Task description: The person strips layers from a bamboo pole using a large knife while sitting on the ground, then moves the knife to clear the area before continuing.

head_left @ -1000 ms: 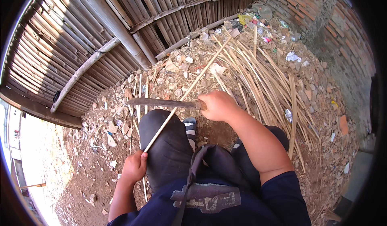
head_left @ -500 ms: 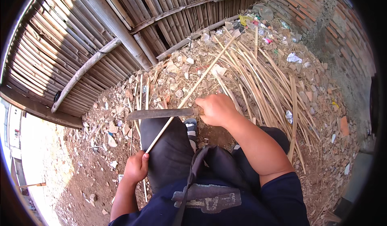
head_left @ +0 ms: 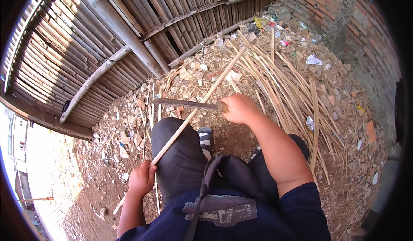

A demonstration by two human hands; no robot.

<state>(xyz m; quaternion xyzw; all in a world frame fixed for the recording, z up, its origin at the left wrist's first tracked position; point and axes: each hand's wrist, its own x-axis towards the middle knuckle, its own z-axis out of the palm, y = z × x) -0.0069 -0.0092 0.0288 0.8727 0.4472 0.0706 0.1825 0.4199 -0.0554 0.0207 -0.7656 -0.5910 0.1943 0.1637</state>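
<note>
Gripping the pale stick (head_left: pixel 176 133) near its lower end, the left hand (head_left: pixel 142 178), lower left of centre in the head view, steadies it slanting over the left knee (head_left: pixel 162 133) toward the upper middle. At mid-frame the right hand (head_left: pixel 241 108) is closed round the handle of a knife (head_left: pixel 180 103), whose blade crosses the stick. A firm hold, a shallow blade angle and left fingers well clear of the edge should give best control.

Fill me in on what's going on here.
A person's left hand grips a strip that slants up over the left knee. The right hand holds a knife, its blade crossing the strip just past the knee; whether they touch is unclear. More strips lie in a pile ahead, to the right.
</note>
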